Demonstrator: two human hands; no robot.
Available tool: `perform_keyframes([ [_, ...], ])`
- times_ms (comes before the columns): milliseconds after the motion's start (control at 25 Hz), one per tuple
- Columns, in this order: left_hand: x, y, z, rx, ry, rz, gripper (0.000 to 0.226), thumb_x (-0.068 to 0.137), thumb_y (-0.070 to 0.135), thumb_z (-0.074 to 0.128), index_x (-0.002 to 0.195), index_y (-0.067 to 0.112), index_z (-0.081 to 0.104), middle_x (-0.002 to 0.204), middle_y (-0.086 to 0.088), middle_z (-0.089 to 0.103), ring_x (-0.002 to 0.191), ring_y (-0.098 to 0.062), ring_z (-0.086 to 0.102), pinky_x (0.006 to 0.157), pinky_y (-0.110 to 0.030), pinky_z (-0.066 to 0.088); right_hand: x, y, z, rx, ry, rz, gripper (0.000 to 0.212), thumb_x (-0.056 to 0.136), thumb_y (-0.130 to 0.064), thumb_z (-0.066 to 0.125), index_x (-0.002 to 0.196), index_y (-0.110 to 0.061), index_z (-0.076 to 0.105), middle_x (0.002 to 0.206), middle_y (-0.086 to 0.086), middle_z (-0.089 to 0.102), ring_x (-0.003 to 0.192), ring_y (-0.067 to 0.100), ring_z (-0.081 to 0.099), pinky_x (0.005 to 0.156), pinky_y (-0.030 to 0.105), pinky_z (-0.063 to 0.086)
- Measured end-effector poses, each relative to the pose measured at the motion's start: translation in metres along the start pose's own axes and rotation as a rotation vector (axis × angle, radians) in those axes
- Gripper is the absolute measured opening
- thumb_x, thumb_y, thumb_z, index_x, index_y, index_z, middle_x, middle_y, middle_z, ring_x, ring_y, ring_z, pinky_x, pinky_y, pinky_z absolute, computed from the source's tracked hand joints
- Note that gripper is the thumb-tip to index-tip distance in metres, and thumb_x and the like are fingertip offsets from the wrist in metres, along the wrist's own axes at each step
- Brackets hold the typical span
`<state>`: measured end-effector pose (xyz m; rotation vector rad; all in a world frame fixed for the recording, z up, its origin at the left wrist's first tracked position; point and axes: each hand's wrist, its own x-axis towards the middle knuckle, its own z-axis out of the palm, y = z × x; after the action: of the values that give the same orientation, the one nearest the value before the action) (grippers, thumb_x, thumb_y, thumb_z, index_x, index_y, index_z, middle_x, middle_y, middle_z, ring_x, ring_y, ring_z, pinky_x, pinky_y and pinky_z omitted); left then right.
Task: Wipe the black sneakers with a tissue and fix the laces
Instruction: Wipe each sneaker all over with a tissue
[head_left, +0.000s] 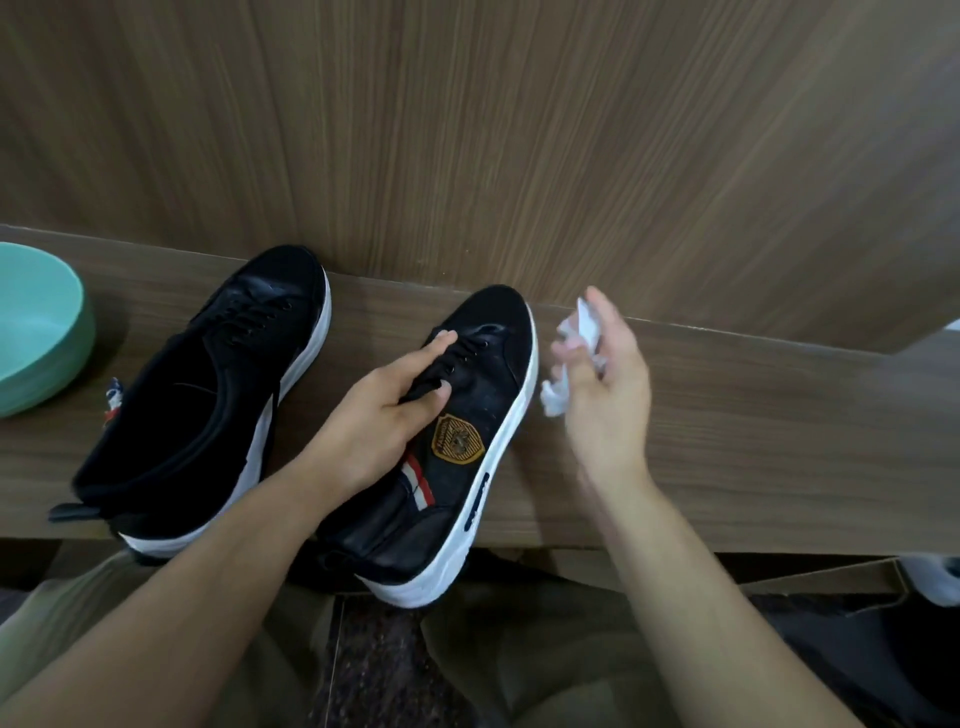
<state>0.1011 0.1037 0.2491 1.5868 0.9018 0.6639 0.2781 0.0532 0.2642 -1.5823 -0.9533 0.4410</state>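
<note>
Left hand (387, 410) grips the matte black sneaker (467, 415) at its laces (457, 356); right hand (605, 384), at 3 o'clock, loosely clutches crumpled tissue (576, 332) above bare woodgrain tabletop (753, 441).

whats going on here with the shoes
A person is cleaning a pair of black sneakers on a wooden ledge. The left hand grips the laces of the right sneaker, while the right hand holds a crumpled tissue just beside its toe. The other sneaker lies untouched, near a teal bowl.
</note>
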Motion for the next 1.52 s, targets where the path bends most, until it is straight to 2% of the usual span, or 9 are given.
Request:
perform_keyframes([
  [80,0.001,0.000,0.000,-0.084,-0.019,0.004,0.046,0.095,0.012,0.048,0.138,0.025,0.043,0.139,0.009,0.048,0.124,0.005,0.043,0.091,0.000,0.035,0.017,-0.003,0.001,-0.123,-0.011,-0.089,0.036,0.099,-0.015,0.044,0.134,-0.019,0.052,0.139,-0.004,0.050,0.130,0.007,0.043,0.112,0.038,0.033],
  [240,0.001,-0.001,-0.005,-0.151,0.032,0.001,0.041,0.094,0.010,0.048,0.134,0.020,0.048,0.133,0.005,0.054,0.118,0.003,0.048,0.095,-0.006,0.039,0.008,0.016,0.028,-0.463,-0.445,-0.269,0.046,0.099,-0.028,0.032,0.144,-0.018,0.036,0.155,-0.010,0.024,0.145,0.009,0.004,0.117,0.040,-0.002],
  [560,0.002,-0.011,-0.013,-0.116,0.050,-0.005,0.041,0.094,0.011,0.048,0.131,0.027,0.049,0.129,0.012,0.056,0.120,0.003,0.050,0.105,-0.020,0.036,0.081,0.011,0.048,-0.308,-0.500,0.028,0.039,0.102,-0.018,0.035,0.139,-0.011,0.045,0.149,0.000,0.037,0.139,0.011,0.028,0.110,0.016,0.014],
  [680,0.002,-0.013,-0.014,-0.142,0.043,-0.006,0.041,0.093,0.010,0.048,0.130,0.028,0.048,0.128,0.011,0.057,0.118,0.004,0.051,0.094,-0.010,0.042,0.022,0.011,0.030,-0.499,-0.502,-0.260,0.049,0.102,-0.034,0.032,0.145,-0.012,0.031,0.155,-0.001,0.026,0.145,0.011,0.011,0.116,0.026,0.011],
  [800,0.004,-0.018,-0.015,-0.061,0.034,0.019,0.044,0.094,0.013,0.048,0.134,0.028,0.045,0.137,0.010,0.050,0.135,-0.003,0.033,0.111,-0.021,0.026,-0.030,0.018,0.007,-0.604,-0.633,-0.528,0.062,0.097,-0.048,0.023,0.148,-0.012,0.021,0.157,-0.002,0.017,0.146,0.010,-0.002,0.118,0.038,0.013],
  [960,0.007,-0.020,-0.011,0.020,0.035,0.012,0.047,0.095,0.014,0.047,0.139,0.029,0.037,0.139,0.015,0.040,0.139,0.004,0.011,0.104,-0.007,0.012,0.029,0.023,0.022,-0.625,-0.619,-0.359,0.060,0.098,-0.047,0.020,0.150,-0.017,0.016,0.158,-0.006,0.013,0.145,0.008,-0.003,0.119,0.042,0.009],
  [1040,0.005,-0.016,-0.009,0.010,0.048,0.008,0.047,0.095,0.013,0.047,0.139,0.028,0.038,0.141,0.012,0.039,0.139,0.003,0.014,0.100,0.000,0.014,0.060,0.015,0.038,-0.562,-0.589,-0.181,0.053,0.102,-0.035,0.028,0.150,-0.014,0.017,0.159,-0.004,0.012,0.145,0.010,-0.002,0.119,0.041,0.007],
  [1160,0.004,-0.013,-0.009,-0.122,0.073,-0.021,0.042,0.095,0.012,0.047,0.137,0.021,0.044,0.140,0.000,0.047,0.137,-0.010,0.032,0.114,-0.025,0.024,0.042,0.006,0.045,-0.561,-0.556,-0.120,0.051,0.102,-0.027,0.033,0.149,-0.011,0.020,0.159,-0.002,0.011,0.146,0.011,-0.002,0.117,0.027,0.002],
  [1520,0.001,-0.012,-0.006,-0.256,0.149,-0.034,0.037,0.095,0.011,0.047,0.132,0.013,0.049,0.127,-0.001,0.058,0.118,-0.006,0.052,0.100,-0.015,0.039,-0.117,-0.005,0.014,-0.699,-0.685,-0.539,0.050,0.098,-0.024,0.029,0.146,-0.007,0.030,0.155,0.002,0.025,0.146,0.015,0.009,0.118,0.035,0.014],
])
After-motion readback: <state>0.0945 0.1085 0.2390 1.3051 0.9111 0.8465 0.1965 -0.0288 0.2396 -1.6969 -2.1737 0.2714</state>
